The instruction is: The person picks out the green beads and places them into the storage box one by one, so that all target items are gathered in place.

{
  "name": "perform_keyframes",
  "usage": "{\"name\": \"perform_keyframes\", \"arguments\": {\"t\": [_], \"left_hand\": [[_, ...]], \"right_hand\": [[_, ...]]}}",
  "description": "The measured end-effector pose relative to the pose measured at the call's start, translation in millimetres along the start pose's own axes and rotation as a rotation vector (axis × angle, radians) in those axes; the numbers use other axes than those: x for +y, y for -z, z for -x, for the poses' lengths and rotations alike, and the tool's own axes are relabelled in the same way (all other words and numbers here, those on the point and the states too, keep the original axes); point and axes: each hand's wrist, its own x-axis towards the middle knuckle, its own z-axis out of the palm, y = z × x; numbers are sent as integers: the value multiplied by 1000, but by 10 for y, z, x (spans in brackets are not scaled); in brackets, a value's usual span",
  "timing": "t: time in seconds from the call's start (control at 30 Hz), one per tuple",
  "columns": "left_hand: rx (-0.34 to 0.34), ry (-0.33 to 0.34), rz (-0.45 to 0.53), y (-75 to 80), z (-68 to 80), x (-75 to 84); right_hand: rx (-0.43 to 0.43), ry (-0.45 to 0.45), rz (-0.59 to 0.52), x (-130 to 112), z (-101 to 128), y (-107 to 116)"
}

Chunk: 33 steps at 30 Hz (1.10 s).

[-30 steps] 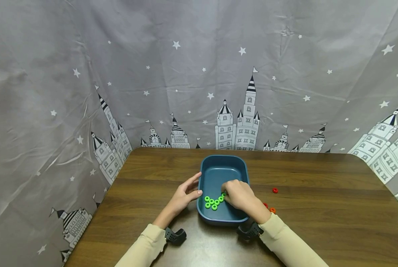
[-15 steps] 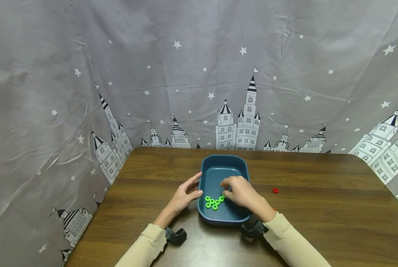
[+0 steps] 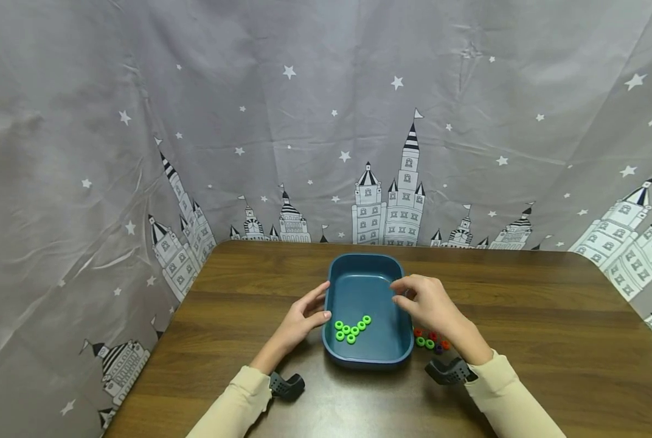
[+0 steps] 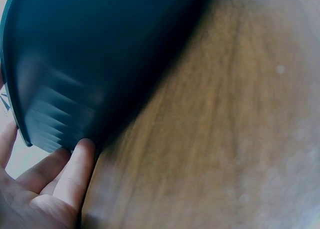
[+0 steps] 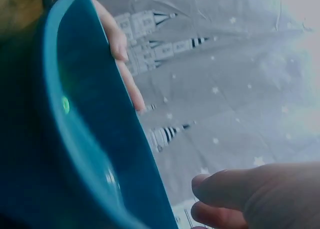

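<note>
A dark blue rectangular tray (image 3: 363,356) holds several bright green ring-shaped beads (image 3: 355,331), laid out in a small branching line in its near left part. My left hand (image 3: 300,321) rests against the tray's left side, thumb and fingers spread. In the left wrist view its fingertips (image 4: 84,148) meet the outer wall of the tray. My right hand (image 3: 429,304) hovers over the tray's right rim, its thumb and fingers apart and nothing between them. Red, orange, green and dark purple ring beads (image 3: 430,344) lie outside the tray, under and beside the right wrist.
Both hands work over a brown wood-grain table (image 3: 534,340). Behind it hangs a grey curtain (image 3: 315,121) printed with stars and castles. Each wrist wears a black strap-on mount (image 3: 287,387).
My right hand has lifted off the last green bead and moved right, out over the rim. That bead stays at the line's upper end. The left hand holds its place.
</note>
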Motion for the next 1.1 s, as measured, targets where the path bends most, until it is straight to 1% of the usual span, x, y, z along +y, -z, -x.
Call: {"name": "perform_keyframes", "arguments": {"t": [0.13, 0.23, 0.33, 0.6, 0.8, 0.93, 1.1], "left_hand": [[5, 4, -1, 3, -1, 3], [9, 5, -7, 10, -1, 9], [10, 7, -12, 14, -3, 8], [5, 13, -8, 2, -10, -10], [6, 15, -4, 9, -3, -18], [7, 22, -10, 5, -4, -5], [4, 8, -14, -1, -7, 7]], "right_hand": [[29, -9, 10, 106, 98, 104], [52, 6, 27, 194, 155, 123], [47, -3, 51, 281, 202, 114], [-32, -39, 88, 455, 285, 70], [-88, -52, 76, 507, 292, -8], [-124, -62, 90, 535, 298, -76], [-142, -34, 127, 547, 313, -154]]}}
